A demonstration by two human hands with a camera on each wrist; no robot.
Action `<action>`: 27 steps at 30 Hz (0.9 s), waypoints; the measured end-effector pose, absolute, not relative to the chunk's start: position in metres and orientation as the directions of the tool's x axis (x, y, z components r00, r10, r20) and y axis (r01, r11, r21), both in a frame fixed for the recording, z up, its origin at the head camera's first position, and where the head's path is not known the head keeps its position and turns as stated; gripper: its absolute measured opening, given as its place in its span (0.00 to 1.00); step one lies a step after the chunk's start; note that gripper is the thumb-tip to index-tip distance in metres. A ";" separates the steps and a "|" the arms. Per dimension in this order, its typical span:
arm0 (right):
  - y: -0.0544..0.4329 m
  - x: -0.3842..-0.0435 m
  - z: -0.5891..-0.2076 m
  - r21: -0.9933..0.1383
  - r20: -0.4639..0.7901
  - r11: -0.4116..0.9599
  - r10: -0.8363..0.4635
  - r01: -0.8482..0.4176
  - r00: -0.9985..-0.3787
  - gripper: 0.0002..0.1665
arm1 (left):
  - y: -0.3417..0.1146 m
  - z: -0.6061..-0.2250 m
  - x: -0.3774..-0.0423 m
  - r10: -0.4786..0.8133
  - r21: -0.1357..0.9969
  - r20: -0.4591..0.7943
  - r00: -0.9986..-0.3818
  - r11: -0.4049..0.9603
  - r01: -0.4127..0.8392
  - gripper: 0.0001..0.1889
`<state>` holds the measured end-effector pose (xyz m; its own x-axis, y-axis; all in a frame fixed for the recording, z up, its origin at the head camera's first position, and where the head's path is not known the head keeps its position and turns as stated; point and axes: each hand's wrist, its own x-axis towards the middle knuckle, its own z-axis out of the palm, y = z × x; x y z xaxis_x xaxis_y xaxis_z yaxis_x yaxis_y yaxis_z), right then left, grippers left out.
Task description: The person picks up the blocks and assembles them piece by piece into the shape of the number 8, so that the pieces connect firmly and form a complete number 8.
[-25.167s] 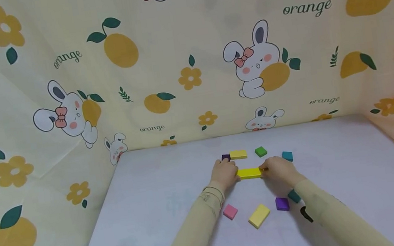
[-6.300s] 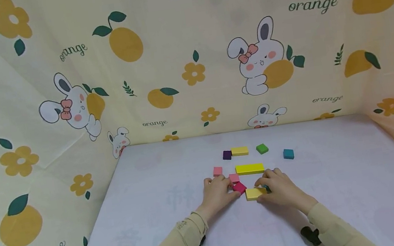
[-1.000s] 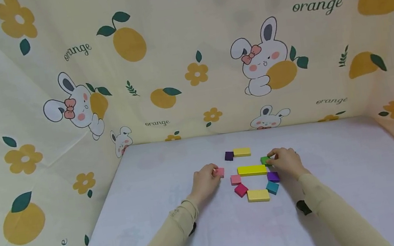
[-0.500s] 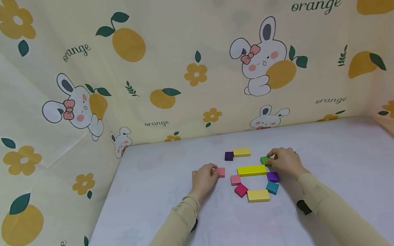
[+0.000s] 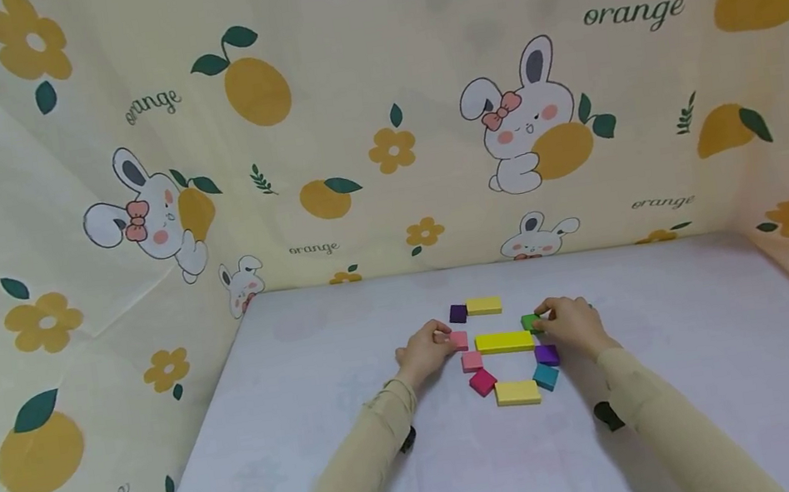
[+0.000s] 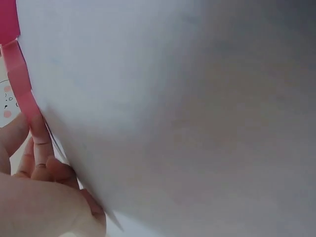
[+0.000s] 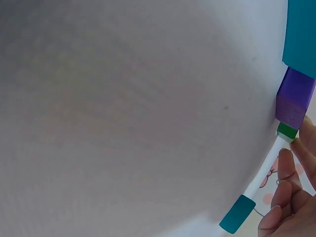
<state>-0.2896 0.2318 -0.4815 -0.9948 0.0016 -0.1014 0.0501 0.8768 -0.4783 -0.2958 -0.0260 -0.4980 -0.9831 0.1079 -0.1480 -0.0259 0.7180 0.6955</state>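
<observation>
In the head view my left hand (image 5: 425,353) pinches a pink block (image 5: 459,341) between thumb and fingers, at the left end of a long yellow block (image 5: 504,342). A second pink block (image 5: 472,361) lies just below it, then a crimson block (image 5: 483,382). Opposite, my right hand (image 5: 570,322) pinches a green block (image 5: 530,323) by its right side. Below that come a purple block (image 5: 548,355) and a teal block (image 5: 546,377). A shorter yellow block (image 5: 517,393) joins the two sides at the bottom.
Farther back lie a dark purple block (image 5: 458,313) and another yellow block (image 5: 484,306), side by side. Another teal block (image 7: 237,214) shows beyond the right hand in the right wrist view. A patterned cloth (image 5: 344,102) stands behind the white table (image 5: 299,427).
Over the last second my left hand has moved right with the pink block, up to the long yellow one. My right hand stays at the green block. Earlier, the lower blocks were brought into a ring.
</observation>
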 end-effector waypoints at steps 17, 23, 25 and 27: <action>0.231 -0.287 -0.482 -0.490 -0.095 0.870 0.009 0.055 -0.995 0.22 | -0.009 -0.501 -0.304 0.070 0.709 -0.163 -0.984 0.702 -0.067 0.10; 0.232 -0.289 -0.484 -0.488 -0.085 0.871 0.014 0.054 -0.996 0.22 | -0.008 -0.502 -0.304 0.071 0.707 -0.160 -0.984 0.704 -0.064 0.11; 0.232 -0.289 -0.485 -0.488 -0.083 0.871 0.015 0.054 -0.996 0.22 | -0.009 -0.502 -0.304 0.073 0.706 -0.153 -0.986 0.706 -0.057 0.11; 0.232 -0.289 -0.485 -0.489 -0.082 0.871 0.012 0.050 -0.997 0.22 | -0.009 -0.502 -0.304 0.072 0.705 -0.149 -0.986 0.707 -0.055 0.11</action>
<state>-0.2892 0.2322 -0.4855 -0.9966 0.0116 -0.0817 0.0502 0.8708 -0.4891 -0.3037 -0.0086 -0.5023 -0.9861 0.0722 -0.1494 -0.0551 0.7067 0.7054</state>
